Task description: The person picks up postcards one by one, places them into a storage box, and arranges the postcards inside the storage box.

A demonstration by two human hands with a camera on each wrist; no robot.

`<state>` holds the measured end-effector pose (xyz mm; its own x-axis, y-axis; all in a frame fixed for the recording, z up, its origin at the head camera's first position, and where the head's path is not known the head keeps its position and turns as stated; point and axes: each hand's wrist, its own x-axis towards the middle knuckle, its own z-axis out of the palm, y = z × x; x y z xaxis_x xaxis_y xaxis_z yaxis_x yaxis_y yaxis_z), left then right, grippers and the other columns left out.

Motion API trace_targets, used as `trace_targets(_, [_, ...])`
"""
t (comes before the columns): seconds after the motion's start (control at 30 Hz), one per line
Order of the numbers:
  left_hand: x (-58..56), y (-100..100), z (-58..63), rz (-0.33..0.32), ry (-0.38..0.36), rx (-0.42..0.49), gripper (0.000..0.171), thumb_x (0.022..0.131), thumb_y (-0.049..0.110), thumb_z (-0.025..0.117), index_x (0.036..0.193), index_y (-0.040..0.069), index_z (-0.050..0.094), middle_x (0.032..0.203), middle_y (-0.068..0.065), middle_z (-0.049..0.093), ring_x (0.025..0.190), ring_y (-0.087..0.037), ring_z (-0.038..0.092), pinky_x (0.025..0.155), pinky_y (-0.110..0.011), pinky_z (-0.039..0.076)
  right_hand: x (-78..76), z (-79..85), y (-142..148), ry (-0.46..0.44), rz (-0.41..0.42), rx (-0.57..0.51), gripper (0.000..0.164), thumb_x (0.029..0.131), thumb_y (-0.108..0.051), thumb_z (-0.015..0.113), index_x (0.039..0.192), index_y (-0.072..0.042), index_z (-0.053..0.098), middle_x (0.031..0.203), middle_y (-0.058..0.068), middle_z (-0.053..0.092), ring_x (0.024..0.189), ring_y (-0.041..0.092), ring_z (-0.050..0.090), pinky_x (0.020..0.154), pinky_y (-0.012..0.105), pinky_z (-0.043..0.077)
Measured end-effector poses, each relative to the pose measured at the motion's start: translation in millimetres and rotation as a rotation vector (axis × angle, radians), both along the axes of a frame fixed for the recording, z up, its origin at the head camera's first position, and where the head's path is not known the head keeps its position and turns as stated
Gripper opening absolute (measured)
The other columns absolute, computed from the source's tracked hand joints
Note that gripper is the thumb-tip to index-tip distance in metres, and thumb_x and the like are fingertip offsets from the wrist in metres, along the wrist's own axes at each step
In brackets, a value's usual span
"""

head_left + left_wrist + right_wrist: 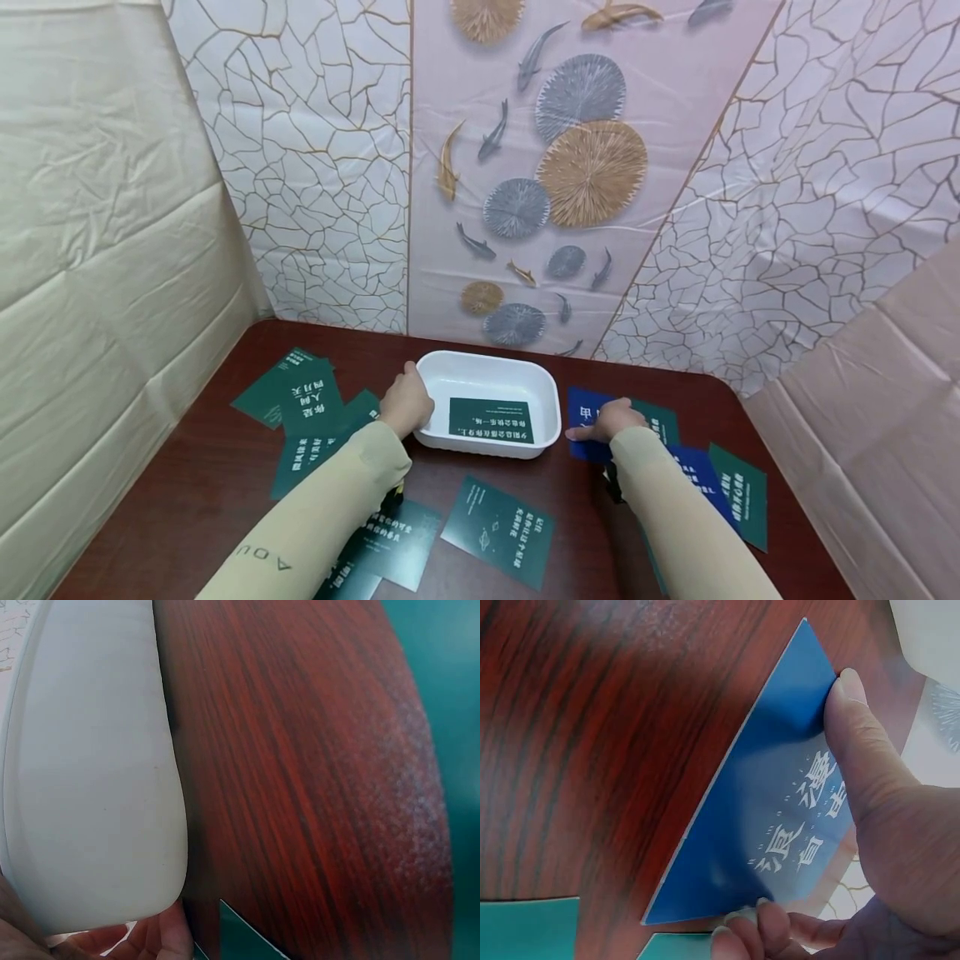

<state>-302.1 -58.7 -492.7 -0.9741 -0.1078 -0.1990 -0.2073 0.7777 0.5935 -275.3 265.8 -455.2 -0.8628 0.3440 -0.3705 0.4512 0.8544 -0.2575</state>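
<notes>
My left hand [407,402] grips the left end of a white plastic tub [480,450], with the thumb side at the rim. In the left wrist view its fingers curl under the tub's end wall [97,772]. A green card [491,419] with white writing lies inside the tub. To the tub's right, my right hand [618,418] holds a blue card [757,780] with white writing. Seen from the right wrist, the thumb presses one edge and the fingertips [772,922] meet another edge.
Several green cards overlap on the dark red wooden table [187,467] at left, including one [311,396] near the back. Another green card [501,532] lies in front of the tub. Under the right arm are a second blue card [705,479] and green cards [742,492]. Patterned cloth [517,275] hangs behind.
</notes>
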Motion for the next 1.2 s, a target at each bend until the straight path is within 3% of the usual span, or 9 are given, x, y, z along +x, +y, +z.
trace_targets(0.27, [-0.8,1.3,0.2,0.006,0.0,0.003,0.073,0.087,0.01,0.066,0.145,-0.002,0.023,0.123,-0.024,0.053,0.101,-0.033,0.059,0.086,-0.051,0.05,0.1,1.1,-0.2,0.014,0.018,0.012,0.126,0.07,-0.058,0.079,0.14,0.019,0.007,0.123,0.044,0.033,0.112,0.051,0.042,0.094,0.061,0.041])
trace_targets(0.77, [1.4,0.2,2.6,0.002,-0.003,0.004,0.073,0.087,0.01,0.065,0.145,-0.003,0.023,0.123,-0.025,0.053,0.102,-0.033,0.059,0.086,-0.052,0.049,-0.5,-6.2,0.6,0.045,-0.022,0.012,0.125,0.067,-0.059,0.081,0.139,0.016,0.011,0.116,0.041,0.03,0.106,0.054,0.041,0.093,0.064,0.039])
trace_targets(1.0, [3.2,-1.5,2.9,-0.009,0.005,0.01,0.071,0.088,0.008,0.064,0.145,-0.004,0.023,0.123,-0.025,0.053,0.102,-0.034,0.059,0.085,-0.052,0.05,-6.3,-10.6,4.9,0.05,-0.002,-0.019,0.126,0.07,-0.052,0.083,0.144,0.014,0.004,0.13,0.041,0.018,0.109,0.054,0.04,0.093,0.064,0.039])
trace_targets(1.2, [2.9,-1.1,2.5,-0.007,0.0,0.02,0.071,0.088,0.009,0.064,0.145,-0.004,0.023,0.124,-0.025,0.053,0.103,-0.035,0.059,0.085,-0.052,0.049,-11.9,-12.5,15.6,0.04,0.034,-0.083,0.115,0.078,-0.041,0.08,0.143,0.015,0.003,0.127,0.042,0.034,0.112,0.052,0.043,0.095,0.063,0.038])
